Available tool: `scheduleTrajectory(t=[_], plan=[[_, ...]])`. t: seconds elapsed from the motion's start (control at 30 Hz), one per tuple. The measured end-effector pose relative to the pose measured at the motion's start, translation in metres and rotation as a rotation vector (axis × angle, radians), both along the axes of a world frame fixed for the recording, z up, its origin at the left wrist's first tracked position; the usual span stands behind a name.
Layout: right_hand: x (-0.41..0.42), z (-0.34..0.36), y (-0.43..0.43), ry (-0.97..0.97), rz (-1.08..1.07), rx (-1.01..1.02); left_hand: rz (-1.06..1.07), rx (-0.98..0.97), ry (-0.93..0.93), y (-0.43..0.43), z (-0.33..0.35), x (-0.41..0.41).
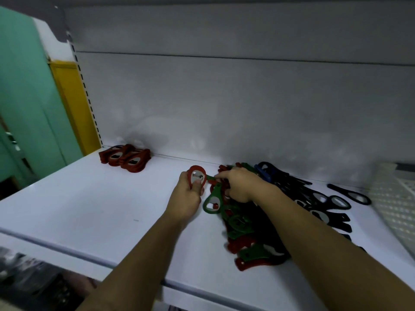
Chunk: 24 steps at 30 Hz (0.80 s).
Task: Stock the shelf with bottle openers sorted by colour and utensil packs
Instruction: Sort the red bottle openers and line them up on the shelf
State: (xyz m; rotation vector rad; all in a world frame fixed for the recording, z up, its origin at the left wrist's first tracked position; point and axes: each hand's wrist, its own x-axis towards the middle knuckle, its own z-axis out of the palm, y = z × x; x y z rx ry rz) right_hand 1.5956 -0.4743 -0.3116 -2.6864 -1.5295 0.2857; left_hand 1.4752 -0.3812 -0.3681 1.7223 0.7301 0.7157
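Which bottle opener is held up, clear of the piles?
The red opener gripped in the left hand, ring end up. The others lie in the red stack at back left or the mixed pile under the right hand.

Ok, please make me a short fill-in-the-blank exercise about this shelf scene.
1. The left hand holds a ___ bottle opener.
2. The stack of red openers sits at the back ___ corner of the shelf.
3. The loose opener beside the left hand is ___.
Missing words: red, left, green.
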Motion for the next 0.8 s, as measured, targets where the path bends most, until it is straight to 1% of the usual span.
scheduleTrajectory(t=[0.07,0.13,0.2,0.23,0.3,0.37,0.4,0.43,0.5,0.57,0.6,0.8], plan=[[0.000,-0.001,0.002,-0.004,-0.016,0.014,-0.009,0.012,-0.005,-0.001,0.001,0.000],[0.000,-0.005,0.002,0.002,-0.047,0.088,-0.003,0.016,-0.010,0.001,0.001,-0.001],[0.000,-0.009,0.002,-0.067,-0.072,0.179,-0.009,0.016,-0.029,0.001,0.001,-0.001],[0.000,-0.010,0.000,-0.131,-0.089,0.242,-0.011,0.018,-0.037,0.002,0.001,-0.002],[-0.002,-0.009,-0.004,-0.213,-0.150,0.434,-0.009,0.013,-0.052,0.002,0.001,-0.002],[-0.004,-0.008,-0.008,-0.211,-0.192,0.633,-0.010,-0.004,-0.064,0.004,0.001,-0.003],[-0.005,-0.008,-0.009,-0.203,-0.167,0.670,-0.014,-0.018,-0.077,0.005,0.001,-0.003],[-0.005,-0.009,-0.009,-0.206,-0.116,0.633,-0.021,-0.035,-0.097,0.006,0.001,-0.003],[-0.001,-0.017,-0.006,-0.228,-0.029,0.423,-0.038,-0.051,-0.120,0.006,0.000,-0.004],[0.002,-0.024,-0.002,-0.212,-0.018,0.228,-0.046,-0.038,-0.115,0.006,-0.001,-0.003],[0.004,-0.026,-0.001,-0.203,-0.026,0.182,-0.049,-0.032,-0.110,0.005,-0.001,-0.003],[0.013,-0.030,0.003,-0.243,-0.066,0.119,-0.085,0.042,-0.054,0.005,-0.005,-0.001]])
